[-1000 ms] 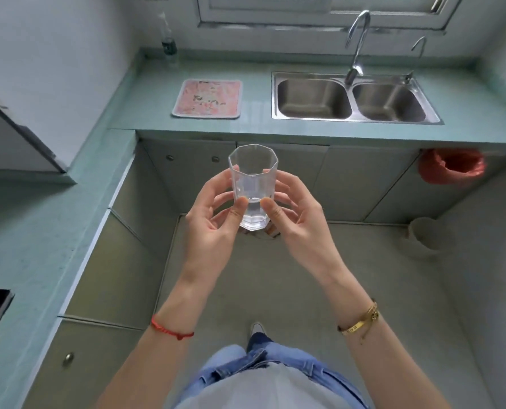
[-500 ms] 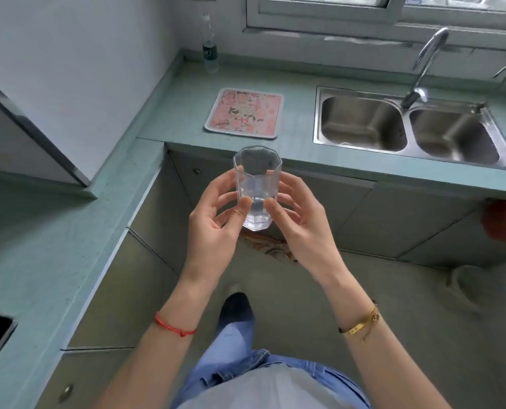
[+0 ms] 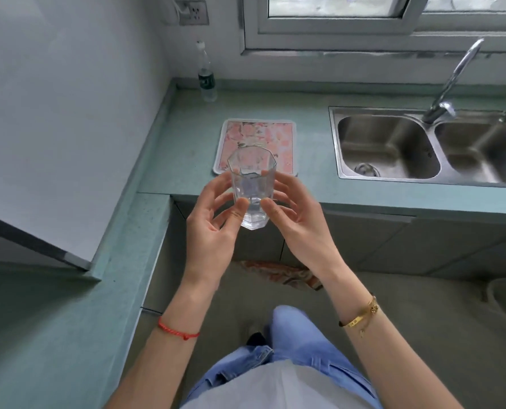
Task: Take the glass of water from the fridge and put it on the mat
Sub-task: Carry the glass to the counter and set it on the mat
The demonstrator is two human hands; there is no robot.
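Note:
A clear faceted glass [image 3: 252, 184] with a little water in it is held upright in the air between both hands. My left hand [image 3: 213, 228] grips its left side with thumb and fingers; my right hand [image 3: 299, 225] grips its right side. The glass hovers at the counter's front edge, just in front of the pink patterned mat [image 3: 272, 137], which lies flat on the green counter [image 3: 311, 190] to the left of the sink. The fridge is out of view.
A double steel sink [image 3: 387, 149] with a tall tap [image 3: 452, 81] lies right of the mat. A plastic bottle [image 3: 207, 76] stands at the back wall. A second counter [image 3: 54, 320] runs along my left. A rag [image 3: 278, 273] lies on the floor.
I have stepped closer to the counter; the mat and sink now loom larger and nearer. The glass stays held in both hands and now overlaps the mat's near edge.

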